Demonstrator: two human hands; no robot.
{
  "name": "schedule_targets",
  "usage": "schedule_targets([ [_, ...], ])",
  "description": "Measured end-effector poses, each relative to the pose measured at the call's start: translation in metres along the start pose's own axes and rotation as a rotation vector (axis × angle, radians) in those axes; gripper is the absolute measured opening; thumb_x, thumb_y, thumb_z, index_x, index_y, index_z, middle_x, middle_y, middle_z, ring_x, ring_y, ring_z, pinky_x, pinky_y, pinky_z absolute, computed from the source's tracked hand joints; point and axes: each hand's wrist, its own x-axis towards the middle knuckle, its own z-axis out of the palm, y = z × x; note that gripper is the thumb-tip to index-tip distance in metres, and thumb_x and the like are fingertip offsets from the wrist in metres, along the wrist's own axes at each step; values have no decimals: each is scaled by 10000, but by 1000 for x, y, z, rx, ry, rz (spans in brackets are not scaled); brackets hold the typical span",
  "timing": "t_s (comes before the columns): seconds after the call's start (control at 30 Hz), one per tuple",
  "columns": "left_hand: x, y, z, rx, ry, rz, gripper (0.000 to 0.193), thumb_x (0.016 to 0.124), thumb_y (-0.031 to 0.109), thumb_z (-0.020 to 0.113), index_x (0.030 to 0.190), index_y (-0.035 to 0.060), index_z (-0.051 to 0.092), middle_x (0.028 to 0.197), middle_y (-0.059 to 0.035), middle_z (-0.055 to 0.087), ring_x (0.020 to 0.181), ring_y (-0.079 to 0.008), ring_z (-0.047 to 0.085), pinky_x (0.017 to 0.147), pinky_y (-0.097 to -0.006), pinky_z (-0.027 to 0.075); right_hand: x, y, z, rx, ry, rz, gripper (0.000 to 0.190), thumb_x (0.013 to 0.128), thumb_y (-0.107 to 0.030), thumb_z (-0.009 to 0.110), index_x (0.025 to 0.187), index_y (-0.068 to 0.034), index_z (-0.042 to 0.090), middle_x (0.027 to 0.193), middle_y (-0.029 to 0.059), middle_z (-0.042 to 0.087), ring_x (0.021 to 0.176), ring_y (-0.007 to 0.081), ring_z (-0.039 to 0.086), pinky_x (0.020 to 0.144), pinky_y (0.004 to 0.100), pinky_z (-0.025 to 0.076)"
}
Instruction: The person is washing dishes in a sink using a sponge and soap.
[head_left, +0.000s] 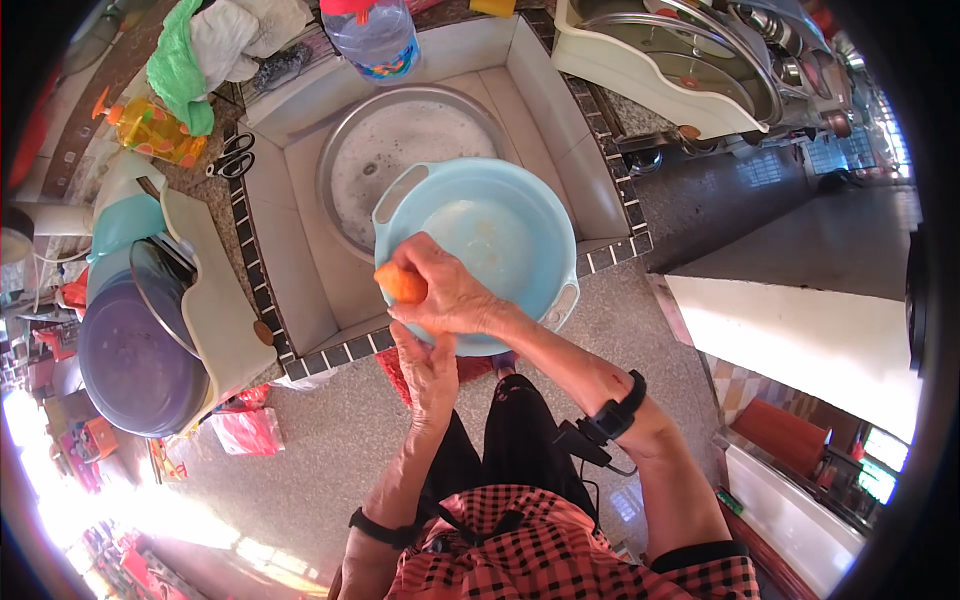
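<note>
A light-blue plastic basin (510, 217) with two handles is tilted over the near part of a tiled sink (300, 292), overlapping a round metal basin of sudsy water (405, 135). My right hand (450, 289) grips an orange sponge or cloth (403, 283) against the blue basin's left rim. Just below it, my left hand (427, 375) has its fingers raised towards the basin's near-left rim. Whether its fingertips hold the rim is hidden by my right hand.
Scissors (234, 156), a yellow soap pump bottle (161, 133) and cloths (180, 67) lie left of the sink. A dish rack with a purple basin (142, 360) stands at left. A clear plastic jar (375, 41) is at the back, another rack with metal lids (660, 75) at right.
</note>
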Motion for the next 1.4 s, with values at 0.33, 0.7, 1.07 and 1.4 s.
schedule_targets([
  [0.33, 0, 10, 9, -80, 7, 48, 305, 825, 156, 577, 1063, 19, 446, 917, -26, 507, 832, -92, 452, 731, -251, 391, 10, -17, -3, -441, -219, -483, 105, 623, -113, 669, 703, -109, 601, 885, 4, 484, 860, 199, 465, 750, 321, 433],
  [0.7, -20, 14, 11, -102, -68, -135, 268, 798, 186, 586, 977, 10, 496, 788, -29, 492, 714, -105, 424, 642, -266, 389, 9, 0, -38, -538, 227, -322, 223, 706, -55, 629, 923, -99, 603, 930, 57, 472, 782, 255, 432, 680, 351, 415],
  [1.07, 64, 2, -12, -367, -160, -159, 523, 789, -13, 498, 1291, 56, 365, 1058, -25, 526, 888, -110, 499, 807, -242, 412, -17, 14, -27, 198, -30, 179, 136, 779, -13, 610, 842, -48, 494, 788, -19, 521, 719, 45, 509, 612, 221, 462],
  [1.4, 41, 0, -4, -414, -34, -158, 535, 785, -52, 466, 1299, 66, 371, 1063, -9, 531, 862, -74, 489, 792, -217, 406, -1, 38, -13, 498, 673, 288, 89, 790, -39, 607, 866, -53, 562, 793, -12, 564, 698, 56, 526, 620, 212, 455],
])
